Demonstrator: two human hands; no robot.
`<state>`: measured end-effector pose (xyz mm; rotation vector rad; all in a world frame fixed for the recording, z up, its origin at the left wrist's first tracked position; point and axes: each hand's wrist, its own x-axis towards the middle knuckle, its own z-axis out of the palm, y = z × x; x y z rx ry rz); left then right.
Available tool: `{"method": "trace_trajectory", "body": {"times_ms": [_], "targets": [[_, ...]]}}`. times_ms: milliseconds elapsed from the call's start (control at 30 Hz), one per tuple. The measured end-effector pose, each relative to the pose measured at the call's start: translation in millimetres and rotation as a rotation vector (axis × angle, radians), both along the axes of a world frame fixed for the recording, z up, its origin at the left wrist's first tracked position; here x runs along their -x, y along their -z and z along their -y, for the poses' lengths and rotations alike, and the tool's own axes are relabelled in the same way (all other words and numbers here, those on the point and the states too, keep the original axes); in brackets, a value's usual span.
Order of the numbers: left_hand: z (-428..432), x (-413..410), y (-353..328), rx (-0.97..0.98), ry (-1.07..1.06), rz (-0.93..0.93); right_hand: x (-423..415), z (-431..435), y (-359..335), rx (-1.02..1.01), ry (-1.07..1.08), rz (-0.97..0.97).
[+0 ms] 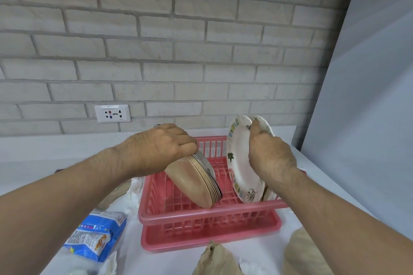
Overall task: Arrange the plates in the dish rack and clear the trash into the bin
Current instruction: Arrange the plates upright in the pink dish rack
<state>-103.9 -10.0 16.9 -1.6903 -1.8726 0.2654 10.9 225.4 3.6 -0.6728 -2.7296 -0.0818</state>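
Observation:
A pink plastic dish rack (pixel 207 214) sits on the white counter in front of me. My left hand (pixel 165 145) grips the top edge of a stack of several beige plates (pixel 192 183), tilted on edge in the rack's left half. At the rack's right side, my right hand (pixel 270 154) holds the rim of a white plate with a leaf pattern (pixel 240 163), standing upright; another plate shows just behind it.
A blue snack bag (pixel 96 236) lies on the counter at the lower left, with crumpled white paper (pixel 134 187) beside the rack. Brown paper bags (pixel 214 259) lie at the front. A wall socket (pixel 112 113) is on the brick wall. A grey panel (pixel 368 96) stands at the right.

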Motion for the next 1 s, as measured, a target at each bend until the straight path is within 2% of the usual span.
{"method": "trace_trajectory", "body": {"times_ms": [133, 433, 533, 600, 700, 733, 867, 1000], "targets": [[-2, 0, -2, 0.005, 0.009, 0.005, 0, -5, -2, -0.150, 0.008, 0.018], [-5, 5, -4, 0.039, -0.011, -0.020, 0, -2, -15, -0.177, -0.003, 0.036], [-6, 6, -4, 0.029, -0.004, -0.031, -1, 9, -20, -0.162, -0.138, -0.015], [-6, 6, -5, 0.016, 0.006, -0.034, -3, 19, -20, -0.036, -0.328, -0.009], [-5, 5, -6, -0.010, 0.034, -0.046, -9, 36, -15, 0.527, -0.562, 0.170], [-4, 5, -5, -0.025, 0.045, -0.049, -9, 40, -11, 0.656, -0.612, 0.215], [1, 4, -2, -0.107, 0.049, -0.043, -4, 39, 3, 0.843, -0.647, 0.138], [8, 6, 9, -0.185, 0.018, 0.003, -5, 48, 3, 0.905, -0.646, 0.068]]}}
